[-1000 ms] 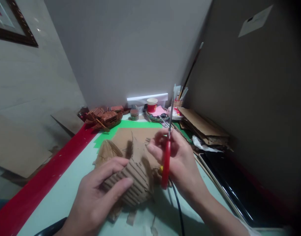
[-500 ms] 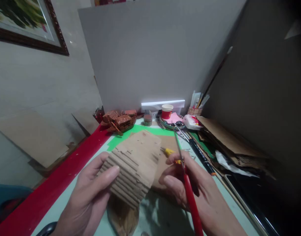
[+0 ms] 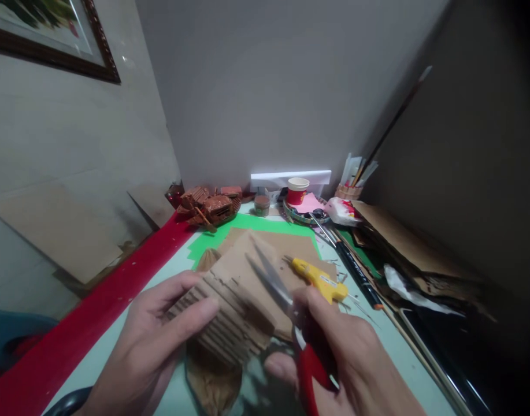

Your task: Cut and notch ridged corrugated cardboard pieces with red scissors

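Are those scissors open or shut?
Slightly open: the scissors in the right hand show a gap between their blade tips.

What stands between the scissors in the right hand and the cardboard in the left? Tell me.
Nothing visible stands between the scissors in the right hand and the cardboard in the left hand. The yellow glue gun lies to the right, not between them.
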`<state>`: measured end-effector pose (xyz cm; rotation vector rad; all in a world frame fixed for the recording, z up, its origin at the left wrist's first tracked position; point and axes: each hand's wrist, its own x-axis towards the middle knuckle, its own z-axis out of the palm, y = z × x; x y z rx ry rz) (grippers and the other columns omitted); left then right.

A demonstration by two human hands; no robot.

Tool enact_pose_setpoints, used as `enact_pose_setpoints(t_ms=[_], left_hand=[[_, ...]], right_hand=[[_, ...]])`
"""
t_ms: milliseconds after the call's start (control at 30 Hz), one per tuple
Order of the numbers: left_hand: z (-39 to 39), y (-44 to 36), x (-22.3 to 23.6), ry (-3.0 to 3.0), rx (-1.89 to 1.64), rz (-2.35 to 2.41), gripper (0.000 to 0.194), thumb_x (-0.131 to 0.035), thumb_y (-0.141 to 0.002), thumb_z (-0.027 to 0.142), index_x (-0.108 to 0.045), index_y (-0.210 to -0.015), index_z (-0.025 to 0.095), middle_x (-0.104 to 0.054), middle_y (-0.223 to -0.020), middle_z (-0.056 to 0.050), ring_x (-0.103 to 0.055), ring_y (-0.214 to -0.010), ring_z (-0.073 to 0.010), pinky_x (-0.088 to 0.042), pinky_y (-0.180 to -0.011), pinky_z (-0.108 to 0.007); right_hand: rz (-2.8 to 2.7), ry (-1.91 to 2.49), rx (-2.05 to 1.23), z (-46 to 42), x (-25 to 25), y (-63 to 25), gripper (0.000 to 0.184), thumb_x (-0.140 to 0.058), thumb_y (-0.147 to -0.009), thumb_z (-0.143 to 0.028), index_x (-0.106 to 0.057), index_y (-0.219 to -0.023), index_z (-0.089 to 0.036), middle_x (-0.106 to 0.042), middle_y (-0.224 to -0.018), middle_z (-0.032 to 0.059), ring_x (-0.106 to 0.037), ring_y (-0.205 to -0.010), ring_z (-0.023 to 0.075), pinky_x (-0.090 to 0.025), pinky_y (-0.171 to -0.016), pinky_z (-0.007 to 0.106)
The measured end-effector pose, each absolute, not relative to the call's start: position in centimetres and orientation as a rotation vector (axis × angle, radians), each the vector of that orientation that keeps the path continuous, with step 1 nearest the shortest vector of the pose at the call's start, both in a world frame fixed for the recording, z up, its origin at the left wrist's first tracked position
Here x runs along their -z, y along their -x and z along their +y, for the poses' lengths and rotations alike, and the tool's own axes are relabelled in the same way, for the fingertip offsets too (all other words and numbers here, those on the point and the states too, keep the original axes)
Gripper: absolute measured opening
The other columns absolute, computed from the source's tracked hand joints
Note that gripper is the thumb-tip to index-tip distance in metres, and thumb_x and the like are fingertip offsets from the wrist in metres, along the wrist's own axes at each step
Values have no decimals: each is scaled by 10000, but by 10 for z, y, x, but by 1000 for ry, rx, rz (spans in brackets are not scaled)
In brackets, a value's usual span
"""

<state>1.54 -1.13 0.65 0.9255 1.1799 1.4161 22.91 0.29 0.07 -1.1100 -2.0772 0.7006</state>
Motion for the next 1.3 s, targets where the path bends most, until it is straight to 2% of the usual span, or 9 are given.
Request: enact_pose_setpoints(t_ms=[67,233,367,567,733,900,1133,1233,1300], left_hand=[[-7,-17,-11,-1003,-1490,1261,323,-873,-670,448,-810,-902,232,-799,-769,-56,-769,-807,-326,-638,-661,-373],[-1,-22,-20,-1088,-1572,1321,332,-858,-665,461,-809,-907,239,-791,-754,-51,-767,-804,-323,-634,-664,-369],[-5,-17,-16,-1105,-1570,1350,255,-848,-700,436,-813,-867,245,-795,-778,-48,-762,-794,-300,-622,-652,-337],[-14,-9,-9,-1158,-1532,1411,111,-880,-705,404,-832,-770,327,-792,-805,14,-752,-822,-210,-580,-693,-197],[-15,-9,-8,-1195,-1500,1475,119,-872,-696,467,-831,-747,367,-794,-857,34,-696,-722,-155,-559,-655,-159],[-14,-10,-8,-1215,-1520,1481,136,-876,-674,493,-822,-716,375,-811,-876,35,-724,-832,-187,-554,-645,-156],[-16,-17,-4,-1272,-1501,1543,58,-806,-700,352,-840,-746,355,-834,-901,64,-737,-832,-162,-549,-731,-137],[-18,-23,-2,-1293,-1547,1573,84,-789,-691,344,-835,-742,393,-820,-826,114,-721,-755,-123,-537,-724,-108],[-21,-25,1,-1286,-1569,1626,127,-791,-664,333,-826,-727,438,-806,-783,154,-715,-742,-105,-528,-727,-88]], right_hand=[[-2250,1117,-467,7,3,-235,201,-639,-859,-340,-456,-826,-264,-524,-598,-53,-442,-466,155,-350,-435,296],[-2474,1148,-90,13,7,-240,196,-610,-874,-342,-435,-832,-266,-638,-657,8,-526,-473,188,-335,-429,302],[-2494,1121,-27,12,6,-239,158,-596,-857,-316,-455,-811,-261,-642,-633,17,-550,-461,195,-335,-414,300],[-2495,1081,-25,13,4,-238,112,-581,-813,-279,-473,-797,-255,-647,-631,34,-579,-471,206,-371,-413,306],[-2517,1108,-107,11,0,-238,57,-541,-839,-273,-500,-810,-246,-669,-682,54,-594,-521,219,-402,-449,328],[-2518,1102,-105,6,-1,-240,128,-541,-900,-330,-497,-810,-251,-652,-674,38,-566,-523,211,-382,-460,336],[-2493,1135,-2,4,0,-234,118,-594,-828,-235,-482,-794,-244,-665,-677,30,-563,-511,188,-354,-460,301],[-2501,1145,146,2,8,-229,103,-552,-785,-221,-478,-855,-233,-647,-667,34,-570,-513,203,-349,-471,303],[-2472,1164,182,2,16,-227,187,-528,-753,-208,-460,-927,-219,-640,-673,31,-562,-502,205,-338,-466,304]])
